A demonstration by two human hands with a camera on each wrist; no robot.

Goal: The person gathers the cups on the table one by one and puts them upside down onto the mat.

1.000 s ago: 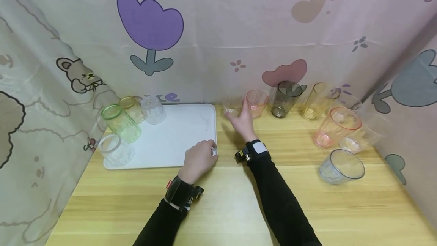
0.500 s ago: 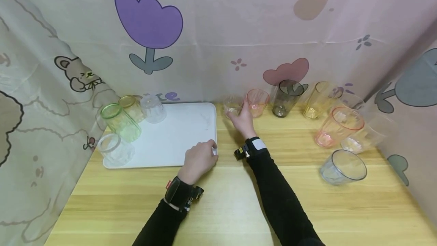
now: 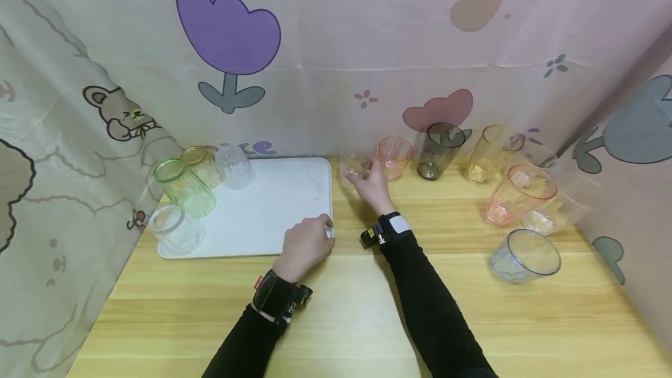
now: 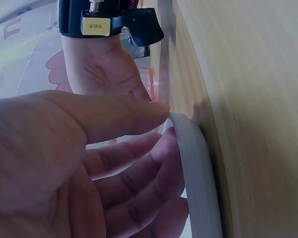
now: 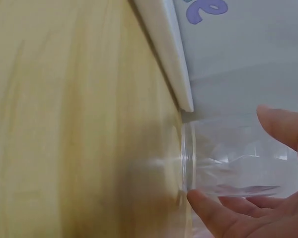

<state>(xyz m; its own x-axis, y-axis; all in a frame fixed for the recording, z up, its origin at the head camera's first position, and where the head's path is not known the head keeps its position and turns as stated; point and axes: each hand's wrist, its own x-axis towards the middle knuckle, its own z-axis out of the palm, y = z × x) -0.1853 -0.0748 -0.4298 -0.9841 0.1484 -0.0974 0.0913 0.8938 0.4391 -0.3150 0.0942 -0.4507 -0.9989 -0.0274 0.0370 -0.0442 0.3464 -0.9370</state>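
Clear cup [image 3: 356,166] sat on the worktop [image 3: 367,319] just right of the white tray [image 3: 273,209], near its far right corner, w/ the right hand [image 3: 371,184] curled round it; thumb and fingers [image 5: 216,210] wrapped the wall, so the grip was closed on the cup, prob. to lift it. Left hand [image 3: 306,245] pinched the tray's near right corner, thumb on top, fingers [image 4: 139,163] under the rim [image 4: 193,168], likely to steady the tray. On the tray's left side stood a green cup [image 3: 185,188], a yellowish one [image 3: 202,167] and two clear ones. Right of the tray, along the curtain [image 3: 336,45], pink cup [image 3: 392,157], dark cup [image 3: 438,149], amber cup [image 3: 490,153] & others stood in a row.
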